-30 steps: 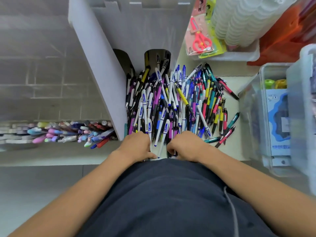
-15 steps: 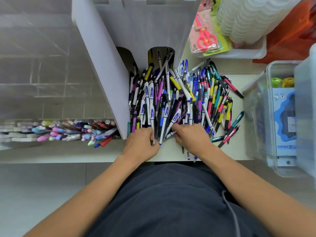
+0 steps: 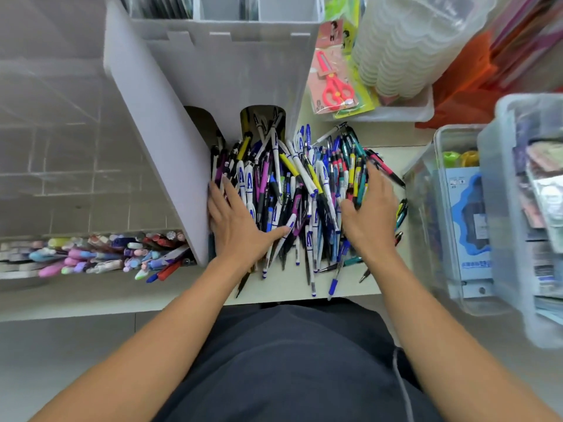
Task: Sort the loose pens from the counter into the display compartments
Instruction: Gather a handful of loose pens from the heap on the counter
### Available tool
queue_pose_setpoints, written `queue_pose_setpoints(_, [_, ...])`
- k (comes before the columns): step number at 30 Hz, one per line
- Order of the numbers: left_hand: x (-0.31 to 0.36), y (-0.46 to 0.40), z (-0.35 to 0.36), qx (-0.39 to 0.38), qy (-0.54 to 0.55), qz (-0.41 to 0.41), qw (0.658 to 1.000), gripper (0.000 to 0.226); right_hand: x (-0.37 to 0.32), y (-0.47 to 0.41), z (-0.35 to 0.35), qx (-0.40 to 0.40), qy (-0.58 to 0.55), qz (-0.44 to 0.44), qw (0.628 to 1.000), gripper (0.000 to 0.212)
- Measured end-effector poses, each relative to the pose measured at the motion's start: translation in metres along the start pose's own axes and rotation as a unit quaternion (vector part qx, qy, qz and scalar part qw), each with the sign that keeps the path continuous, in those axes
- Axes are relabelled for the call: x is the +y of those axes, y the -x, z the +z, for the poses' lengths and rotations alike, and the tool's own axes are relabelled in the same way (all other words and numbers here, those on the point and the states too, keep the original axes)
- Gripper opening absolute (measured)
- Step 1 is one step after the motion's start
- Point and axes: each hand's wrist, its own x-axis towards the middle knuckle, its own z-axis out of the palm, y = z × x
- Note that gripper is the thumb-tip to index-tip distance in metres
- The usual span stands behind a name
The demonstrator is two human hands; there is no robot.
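Note:
A big heap of loose pens, white, blue, purple, yellow and teal, lies on the pale counter in front of me. My left hand lies flat on the heap's left side, fingers straight, thumb out to the right, against the white display stand. My right hand rests on the heap's right side with fingers stretched over the pens. The stand's two arched openings sit behind the heap, with pens poking into the right one.
A clear acrylic rack of pastel pens stands at the left. Packaged red scissors and stacked plastic trays are behind at right. Clear storage boxes crowd the right edge. Several pen tips hang over the counter's front edge.
Both hands moved up from the counter's near edge onto the heap and spread apart, left to the stand's side, right to the heap's right. My view came closer.

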Motion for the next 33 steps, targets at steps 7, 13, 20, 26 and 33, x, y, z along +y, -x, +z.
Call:
queue_pose_setpoints(7, [-0.004,-0.004,0.018,-0.003,-0.012,-0.011,1.0,0.155,0.053,0.017,0.009,-0.063,-0.064,0.287,0.954,0.122])
queue_pose_setpoints(13, [0.007,-0.017,0.013,-0.012,-0.003,-0.049,0.999,0.169,0.032,-0.011,0.017,-0.078,-0.013,0.208,0.975,0.133])
queue_pose_setpoints(20, [0.009,-0.024,0.011,0.011,-0.012,-0.063,0.998,0.165,-0.011,-0.009,0.052,-0.049,-0.055,0.21,0.975,0.118])
queue_pose_setpoints(26, [0.008,-0.027,0.005,-0.003,0.065,-0.042,0.997,0.154,-0.027,-0.012,0.056,-0.064,-0.155,0.19,0.967,0.106])
queue_pose_setpoints(33, [0.0,-0.036,-0.003,-0.02,0.151,-0.041,0.988,0.145,-0.039,-0.014,0.056,-0.107,-0.282,0.198,0.932,0.103])
